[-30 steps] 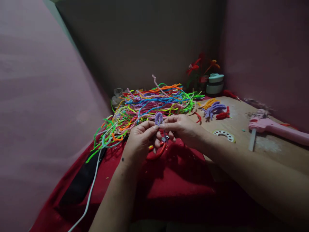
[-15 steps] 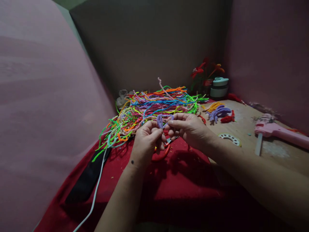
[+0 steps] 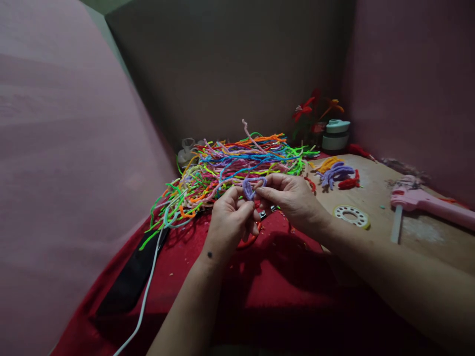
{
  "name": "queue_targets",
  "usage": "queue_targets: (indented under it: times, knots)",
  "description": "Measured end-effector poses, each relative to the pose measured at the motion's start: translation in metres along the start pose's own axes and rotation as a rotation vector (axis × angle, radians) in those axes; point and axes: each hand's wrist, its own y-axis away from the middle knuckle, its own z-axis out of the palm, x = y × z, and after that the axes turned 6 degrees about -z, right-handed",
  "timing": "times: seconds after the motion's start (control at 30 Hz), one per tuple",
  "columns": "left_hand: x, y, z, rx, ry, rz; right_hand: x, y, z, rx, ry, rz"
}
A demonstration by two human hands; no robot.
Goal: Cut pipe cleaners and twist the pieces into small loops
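Observation:
Between my fingertips, over the red cloth [image 3: 178,277], is a purple pipe cleaner [image 3: 248,189] bent into narrow loops. My left hand [image 3: 233,215] pinches the lower end of the loops. On the other side, my right hand [image 3: 293,198] grips a curved free part of it between thumb and forefinger. Just behind both hands lies a big heap of multicoloured pipe cleaners [image 3: 245,160]. Partly hidden under my hands is a tool with red-orange handles [image 3: 248,242]; its metal part shows between my fingers.
On the brown board [image 3: 378,173] at right lie purple bent pieces [image 3: 336,174], yellow ones [image 3: 328,164], a red piece [image 3: 349,182], a white ring with holes [image 3: 365,217] and a pink glue gun [image 3: 419,198]. A black flat object [image 3: 126,284] and white cable [image 3: 148,289] are at left.
My right hand has shifted slightly along the purple pipe cleaner, and my left hand has turned and moved a little right. More of the white ring shows beside my right forearm.

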Motion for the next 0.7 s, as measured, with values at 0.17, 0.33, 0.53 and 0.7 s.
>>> queue_targets:
  times: [0.17,0.33,0.53,0.7]
  knots:
    - [0.0012,0.0007,0.0002,-0.001,0.008,0.001,0.0059,0.0027,0.0005,0.023,0.356,-0.286]
    - [-0.0003,-0.0007,0.0000,0.017,0.012,0.023,0.0080,0.0061,0.0003,0.022,0.718,-0.666]
    - [-0.0004,-0.0004,0.0004,-0.014,0.018,0.038,0.0068,0.0073,0.0008,0.038,0.794,-0.757]
    - [-0.0028,-0.0012,0.0001,-0.012,0.010,0.046,0.0049,0.0083,0.0037,-0.047,0.696,-0.608]
